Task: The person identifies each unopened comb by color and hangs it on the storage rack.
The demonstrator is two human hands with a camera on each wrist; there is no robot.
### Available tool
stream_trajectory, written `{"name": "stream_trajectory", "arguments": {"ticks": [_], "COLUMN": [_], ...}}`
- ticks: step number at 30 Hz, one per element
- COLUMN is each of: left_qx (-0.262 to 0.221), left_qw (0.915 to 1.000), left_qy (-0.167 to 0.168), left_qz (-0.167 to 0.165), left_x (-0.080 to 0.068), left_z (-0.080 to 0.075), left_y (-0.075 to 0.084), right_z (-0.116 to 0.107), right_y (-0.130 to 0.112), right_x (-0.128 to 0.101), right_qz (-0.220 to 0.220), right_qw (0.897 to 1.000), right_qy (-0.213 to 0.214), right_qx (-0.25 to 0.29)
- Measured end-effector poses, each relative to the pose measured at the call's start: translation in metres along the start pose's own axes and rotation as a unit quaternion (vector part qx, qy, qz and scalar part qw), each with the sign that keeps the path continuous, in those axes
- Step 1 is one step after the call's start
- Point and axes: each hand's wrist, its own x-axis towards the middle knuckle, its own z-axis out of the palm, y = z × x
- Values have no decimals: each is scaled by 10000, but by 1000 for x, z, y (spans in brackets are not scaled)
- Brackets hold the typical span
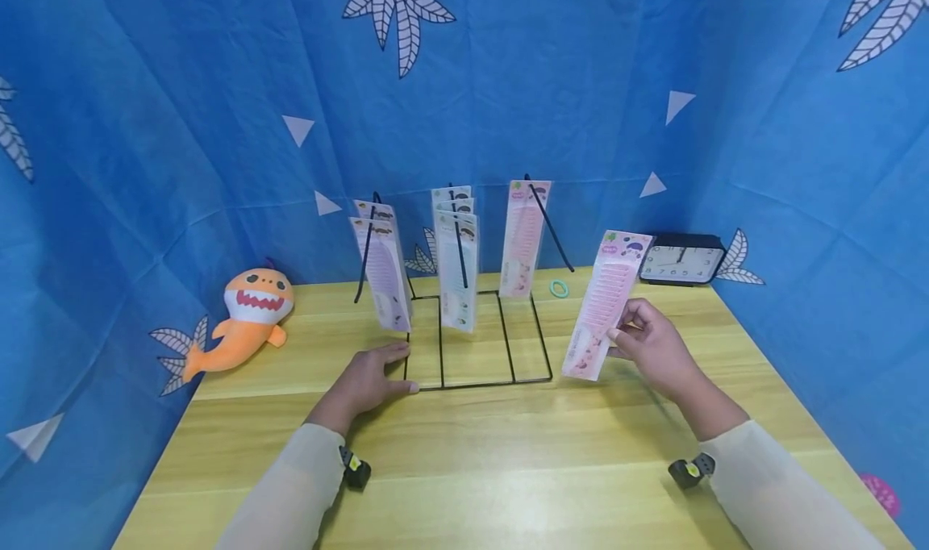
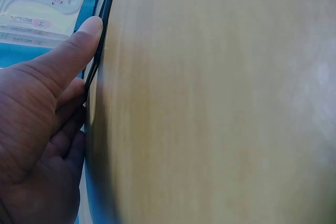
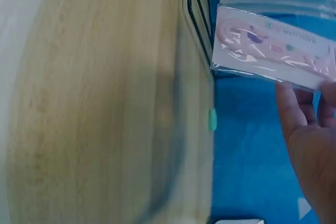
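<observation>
A black wire display rack (image 1: 475,385) stands mid-table, with packaged combs hanging on its left (image 1: 385,280), middle (image 1: 457,272) and right (image 1: 522,239) hooks. My left hand (image 1: 370,381) lies flat on the table at the rack base's front-left corner, fingers straight and touching the wire (image 2: 102,30). The left wrist view shows that hand (image 2: 47,124) beside the wire, with hanging packs (image 2: 42,9) above. To the right of the rack, my right hand (image 1: 653,344) pinches a packaged pink comb (image 1: 606,304), tilted, above the table. The right wrist view shows the same pack (image 3: 273,45) held by my fingers (image 3: 294,108).
An orange shark plush (image 1: 247,316) lies at the table's left edge. A black clock (image 1: 682,260) stands at the back right. A small green hair tie (image 1: 558,289) lies behind the rack. Blue cloth walls enclose the table. A pink object (image 1: 881,493) sits low right.
</observation>
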Motion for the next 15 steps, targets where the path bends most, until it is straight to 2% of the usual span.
{"name": "stream_trajectory", "arguments": {"ticks": [6,10,15], "left_qx": [-35,-56,-17], "left_qw": [10000,10000,10000], "left_qy": [-24,-29,-29], "left_qz": [10,14,15], "left_x": [1,1,0], "left_z": [0,0,-1], "left_y": [0,0,1], "right_z": [11,18,26], "right_y": [-12,-20,-26], "right_x": [-15,-21,-23], "right_qz": [-687,-1056,-1342], "right_qw": [9968,9930,9891], "right_qy": [-339,-419,-459], "right_qx": [-225,-313,-387]}}
